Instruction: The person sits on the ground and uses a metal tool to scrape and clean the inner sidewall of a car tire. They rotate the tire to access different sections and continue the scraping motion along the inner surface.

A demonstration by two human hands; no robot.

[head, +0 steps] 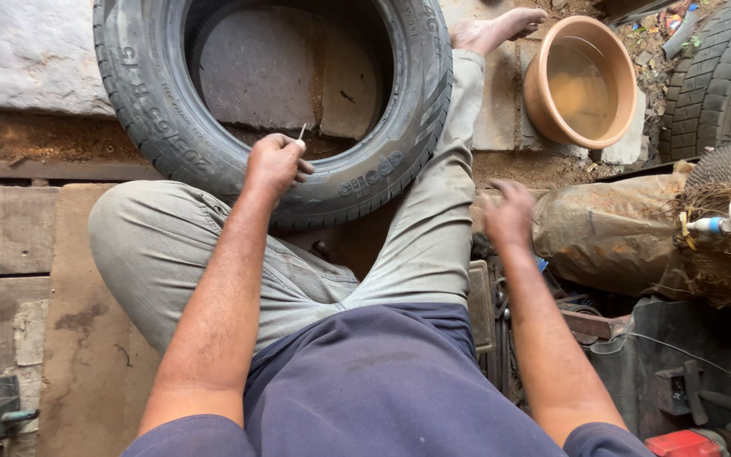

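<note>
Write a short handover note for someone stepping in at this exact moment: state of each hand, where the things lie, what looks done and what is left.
Left hand: closed around a thin pale stick, held at the sidewall of the black tyre.
Right hand: blurred, reaching down toward the cluttered tools at the right; whether it grips anything cannot be told.
Tyre leans between the bent legs on the stone floor. A clay bowl of water stands beyond the right leg.
Done: tyre in position, stick in hand.
Left: no work on the tyre shows yet.
</note>
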